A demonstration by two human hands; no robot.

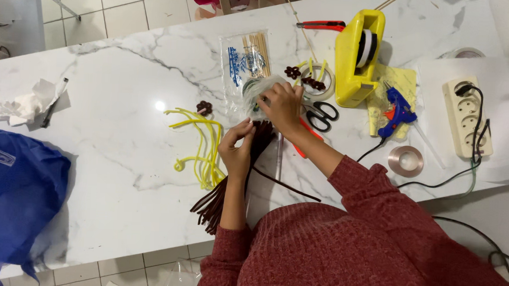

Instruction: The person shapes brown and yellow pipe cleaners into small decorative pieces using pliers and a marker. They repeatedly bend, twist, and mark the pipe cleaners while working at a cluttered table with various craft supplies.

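A bundle of dark brown pipe cleaners (215, 201) lies on the white marble table (125, 97). My left hand (237, 148) pinches the upper end of that bundle. My right hand (282, 107) reaches further up and grips a clear plastic bag (262, 87) beside a packet of wooden sticks (244, 59). Several yellow pipe cleaners (203, 143) lie just left of my left hand. A small brown pipe-cleaner flower (204, 107) sits above them. One loose brown pipe cleaner (290, 187) trails toward my right arm.
Black-handled scissors (323, 114), a yellow tape dispenser (358, 56), a blue glue gun (398, 112), a roll of copper tape (406, 161) and a power strip (467, 115) crowd the right. A blue bag (17, 201) sits at the left edge, crumpled tissue (24, 107) above it.
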